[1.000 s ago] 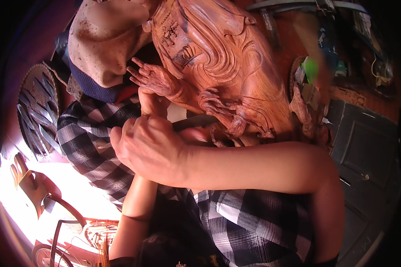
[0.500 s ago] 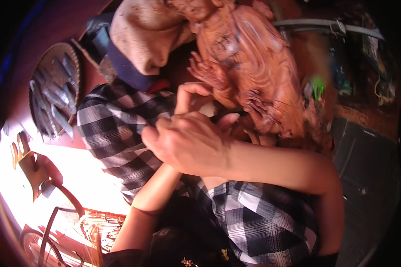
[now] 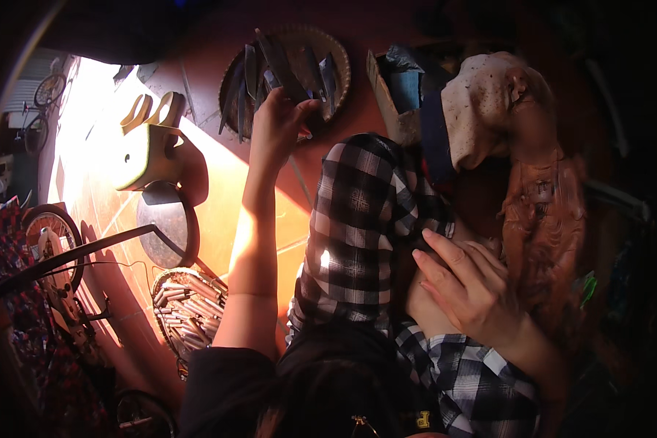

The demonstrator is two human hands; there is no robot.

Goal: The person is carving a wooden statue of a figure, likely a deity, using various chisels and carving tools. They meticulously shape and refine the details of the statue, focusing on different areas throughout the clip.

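1. Chisels [image 3: 288, 62] with dark blades lie fanned in a round woven basket [image 3: 339, 55] on the reddish tiled floor [image 3: 219, 182], at the top of the view.
2. Reaching up to that basket, the left hand [image 3: 277, 128] has its fingers curled around one chisel handle, the blade sticking up past the knuckles.
3. Lower right, the right hand [image 3: 474, 288] lies flat with fingers spread and loosely open, resting on a knee covered by checked cloth [image 3: 361, 226]; it grips nothing.
4. Just to the right of that hand stands a reddish-brown carved wooden figure [image 3: 544, 226], its surface cut in flowing ridges. A pale, stained cloth [image 3: 482, 102] hangs over its upper end.
5. A second woven basket [image 3: 186, 310] sits on the floor at lower left, filled with more tool handles laid side by side.
6. Near the upper left a yellow wooden block [image 3: 150, 157] rests on the tiles, and a dark round disc [image 3: 164, 230] lies just below it.
7. Strong sunlight falls across the floor on the left, while the right side is in deep shadow.
8. At the far left edge a bicycle wheel [image 3: 51, 241] and a dark metal bar [image 3: 73, 255] show.
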